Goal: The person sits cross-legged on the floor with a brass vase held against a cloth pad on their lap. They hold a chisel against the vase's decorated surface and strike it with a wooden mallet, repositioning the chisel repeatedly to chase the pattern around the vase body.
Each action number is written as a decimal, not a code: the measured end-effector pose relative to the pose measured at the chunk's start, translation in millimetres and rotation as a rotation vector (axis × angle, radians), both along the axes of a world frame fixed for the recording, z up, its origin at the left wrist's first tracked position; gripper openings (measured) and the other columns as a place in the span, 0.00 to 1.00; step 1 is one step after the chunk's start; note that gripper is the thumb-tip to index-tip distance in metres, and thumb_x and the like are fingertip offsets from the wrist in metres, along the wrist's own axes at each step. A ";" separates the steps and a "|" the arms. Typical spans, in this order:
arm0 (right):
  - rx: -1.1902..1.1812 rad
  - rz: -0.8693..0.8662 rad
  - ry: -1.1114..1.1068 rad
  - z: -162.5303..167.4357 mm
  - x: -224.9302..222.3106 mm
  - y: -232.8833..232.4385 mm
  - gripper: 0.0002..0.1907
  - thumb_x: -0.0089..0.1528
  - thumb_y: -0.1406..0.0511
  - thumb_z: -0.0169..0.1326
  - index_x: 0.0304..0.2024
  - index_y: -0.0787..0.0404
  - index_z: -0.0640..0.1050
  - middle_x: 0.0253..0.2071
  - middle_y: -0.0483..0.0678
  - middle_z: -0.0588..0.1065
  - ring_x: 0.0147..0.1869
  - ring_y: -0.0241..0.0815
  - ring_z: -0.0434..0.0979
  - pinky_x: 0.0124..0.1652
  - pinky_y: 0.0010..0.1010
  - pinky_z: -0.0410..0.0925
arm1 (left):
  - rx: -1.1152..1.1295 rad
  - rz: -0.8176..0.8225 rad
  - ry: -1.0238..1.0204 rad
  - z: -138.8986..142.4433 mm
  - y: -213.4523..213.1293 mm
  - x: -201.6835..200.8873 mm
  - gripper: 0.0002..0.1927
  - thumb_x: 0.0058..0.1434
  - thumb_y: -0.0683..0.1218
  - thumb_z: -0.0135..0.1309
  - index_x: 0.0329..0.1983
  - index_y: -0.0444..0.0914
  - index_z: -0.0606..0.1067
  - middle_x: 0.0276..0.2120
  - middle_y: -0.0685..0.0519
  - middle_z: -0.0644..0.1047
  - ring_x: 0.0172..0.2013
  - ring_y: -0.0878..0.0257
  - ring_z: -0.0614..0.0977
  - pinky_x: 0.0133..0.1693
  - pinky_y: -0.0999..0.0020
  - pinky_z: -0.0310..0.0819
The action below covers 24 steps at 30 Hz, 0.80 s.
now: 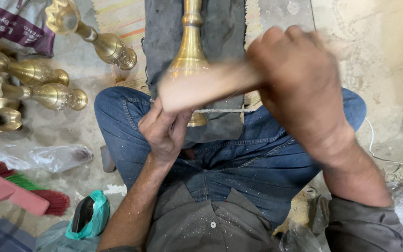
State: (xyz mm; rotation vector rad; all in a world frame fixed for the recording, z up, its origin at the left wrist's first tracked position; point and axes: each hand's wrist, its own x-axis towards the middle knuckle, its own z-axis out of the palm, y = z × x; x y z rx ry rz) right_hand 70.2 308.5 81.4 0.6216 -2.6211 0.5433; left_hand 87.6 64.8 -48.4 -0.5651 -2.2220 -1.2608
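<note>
A tall brass vase lies lengthwise across a dark cloth on my lap, its base toward me. My left hand grips the base end of the vase. My right hand is closed around the wooden handle of a tool, which is blurred by motion and crosses over the vase's base. A thin metal blade or file runs under the handle, next to the base.
Several finished brass vases lie on the floor at the left. A plastic bag, a red and green brush and a teal bag sit at lower left. A white cord trails at right.
</note>
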 end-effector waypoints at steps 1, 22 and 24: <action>0.158 -0.024 0.134 -1.4 0.7 -0.5 0.12 0.61 0.73 0.64 0.42 0.62 0.74 0.37 0.49 0.72 0.44 0.50 0.74 0.47 0.42 0.67 | 0.011 -0.007 -0.007 -0.3 0.0 -0.5 0.13 0.62 0.37 0.67 0.48 0.32 0.80 0.49 0.42 0.81 0.43 0.54 0.87 0.43 0.65 0.81; 0.089 0.010 0.060 -6.1 5.4 2.2 0.16 0.57 0.75 0.64 0.45 0.64 0.74 0.40 0.53 0.71 0.47 0.54 0.72 0.50 0.45 0.65 | -0.062 -0.060 -0.077 13.6 -5.9 -2.8 0.10 0.59 0.37 0.66 0.41 0.33 0.78 0.35 0.48 0.75 0.31 0.58 0.79 0.33 0.63 0.73; 0.081 0.014 0.045 -1.5 3.5 0.1 0.16 0.55 0.75 0.64 0.43 0.65 0.74 0.39 0.53 0.71 0.45 0.55 0.72 0.47 0.45 0.65 | -0.021 -0.078 -0.075 16.6 -4.6 -2.5 0.10 0.61 0.37 0.66 0.43 0.34 0.78 0.35 0.49 0.76 0.31 0.59 0.80 0.32 0.64 0.73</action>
